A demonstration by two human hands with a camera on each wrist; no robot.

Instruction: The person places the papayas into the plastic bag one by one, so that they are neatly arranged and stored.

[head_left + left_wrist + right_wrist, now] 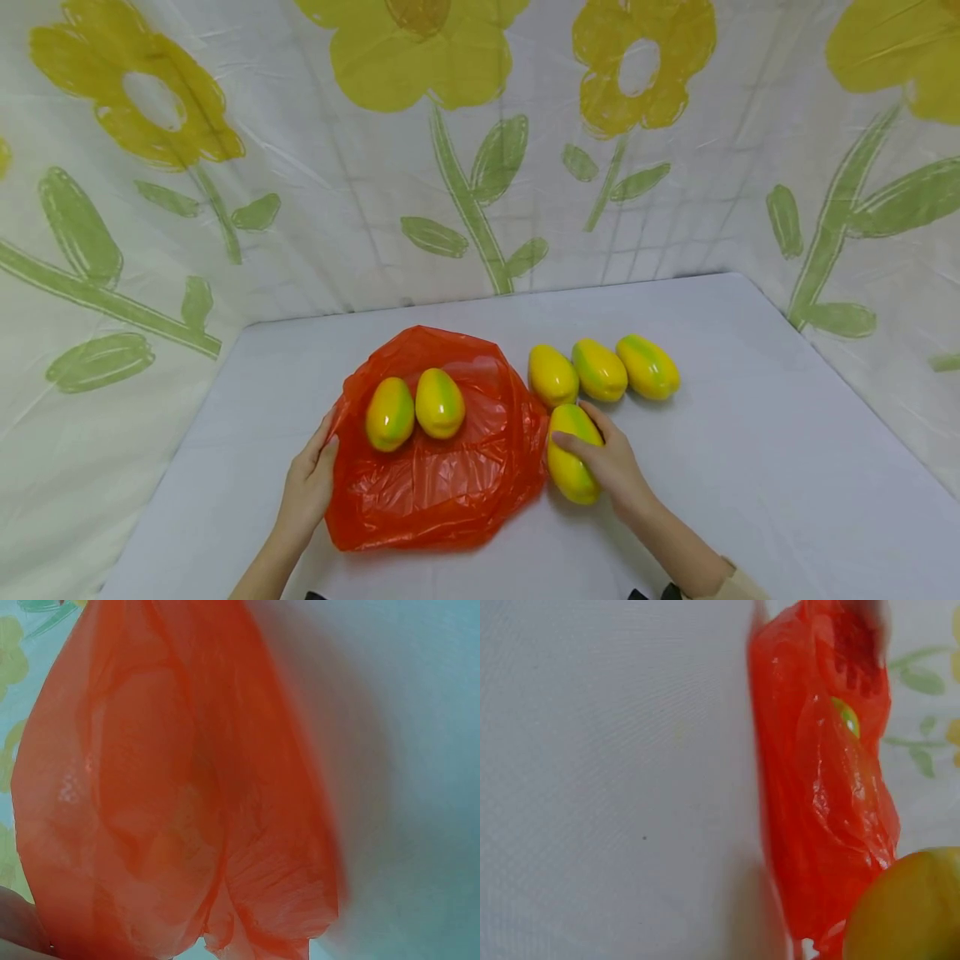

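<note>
L hand point(309, 479) holds L edge of red plastic bag point(450, 517), thumb on near side; bag's mouth spread wide, w/ 2 glossy yellow-green fruits point(390, 414) inside, side by side. R hand's grip point(613, 462) is closed around a 4th-row-mate lookalike, i.e. a yellow-green fruit point(572, 479), thumb on top, just outside bag's R side. 3 more fruits point(599, 369) in a row behind it, on white tabletop point(750, 467). Flower-print cloth point(360, 250) at back.

I can read no text, label, brand, number or sign in any of my views.
</note>
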